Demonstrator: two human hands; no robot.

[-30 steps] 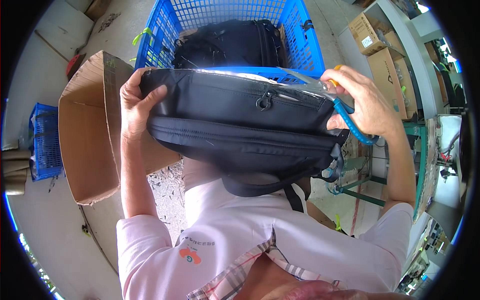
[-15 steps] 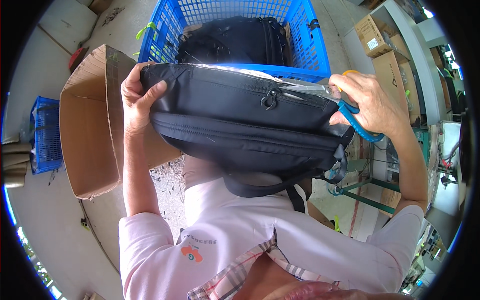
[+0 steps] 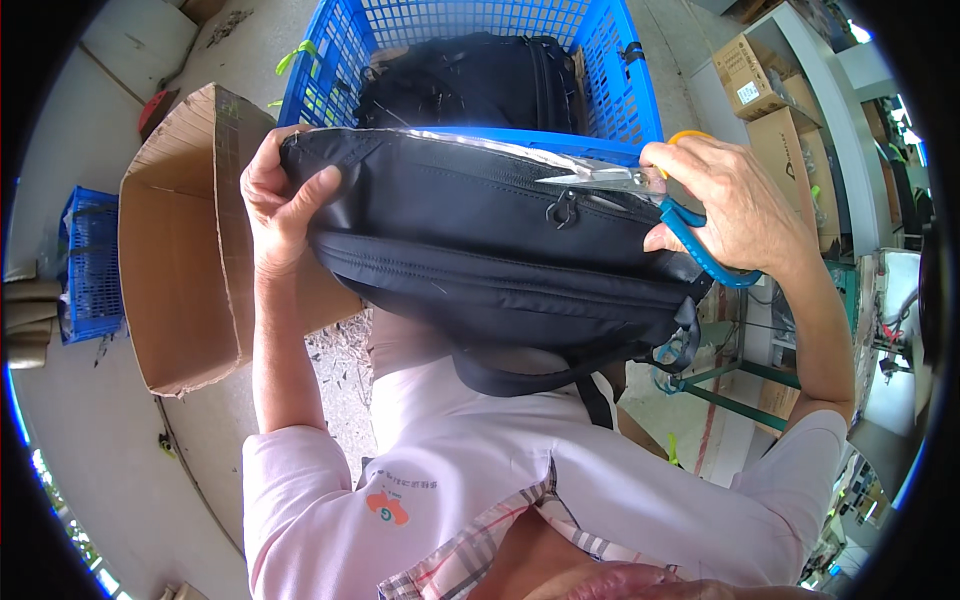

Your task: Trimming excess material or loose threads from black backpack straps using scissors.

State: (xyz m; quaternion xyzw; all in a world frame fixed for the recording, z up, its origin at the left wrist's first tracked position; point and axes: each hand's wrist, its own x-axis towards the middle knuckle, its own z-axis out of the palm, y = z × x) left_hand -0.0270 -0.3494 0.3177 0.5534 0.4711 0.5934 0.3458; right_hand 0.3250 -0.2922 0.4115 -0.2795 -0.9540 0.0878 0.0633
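A black bag [image 3: 470, 225] with zippers and a strap lies across my lap, its far edge raised. My left hand [image 3: 290, 200] pinches the bag's left corner, thumb on the near face. My right hand [image 3: 735, 200] grips scissors [image 3: 708, 250] with blue and orange handles. Their blades point left along the bag's far edge, over a pale strip of material [image 3: 510, 148] there. Just below the blades hangs a black zipper pull [image 3: 561, 209]. Whether the blades cut into anything, I cannot tell.
Beyond the bag stands a blue plastic crate [image 3: 640, 90] holding more black bags [image 3: 465, 85]. An open cardboard box [image 3: 180, 260] is at my left, with another blue crate [image 3: 93, 265] past it. Cartons [image 3: 748, 75] and a green metal frame [image 3: 740, 405] are on the right.
The scissors and my right hand have shifted slightly left along the bag's edge, and the blades appear closer together. My left hand keeps its hold, and the bag has tilted slightly.
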